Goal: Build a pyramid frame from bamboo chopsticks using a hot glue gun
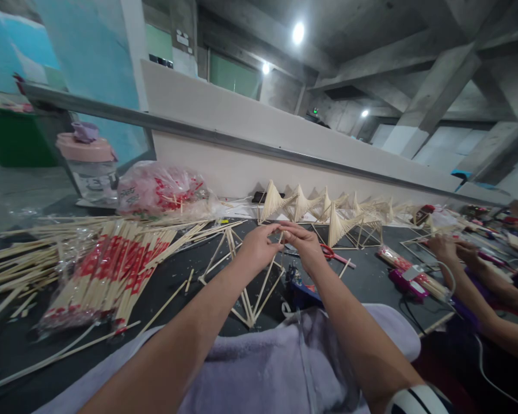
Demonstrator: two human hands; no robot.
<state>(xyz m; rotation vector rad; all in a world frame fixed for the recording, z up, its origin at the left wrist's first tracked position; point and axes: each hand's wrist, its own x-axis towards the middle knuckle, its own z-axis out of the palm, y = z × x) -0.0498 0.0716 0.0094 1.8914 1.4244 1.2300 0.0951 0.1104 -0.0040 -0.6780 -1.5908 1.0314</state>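
Observation:
My left hand (pixel 259 248) and my right hand (pixel 304 244) meet over a frame of wooden sticks (pixel 252 307) on the dark table. Fingers of both hands are closed in a pinch at the frame's far right corner, where a thin stick shows between them. The exact joint is hidden behind the fingertips. Sticks of the frame slope down from there to a corner near the table's front edge. Just right of the frame lies a blue tool with a cord (pixel 304 293). Red-handled scissors (pixel 327 251) rest beyond my right hand.
Red-and-white packs of chopsticks (pixel 107 270) and loose sticks (pixel 12 270) cover the left side. A bottle (pixel 90 167) and a plastic bag (pixel 159 187) stand behind them. Finished stick models (pixel 302 204) line the partition. At right, another person's hands (pixel 446 250) work near a chopstick pack (pixel 414 273).

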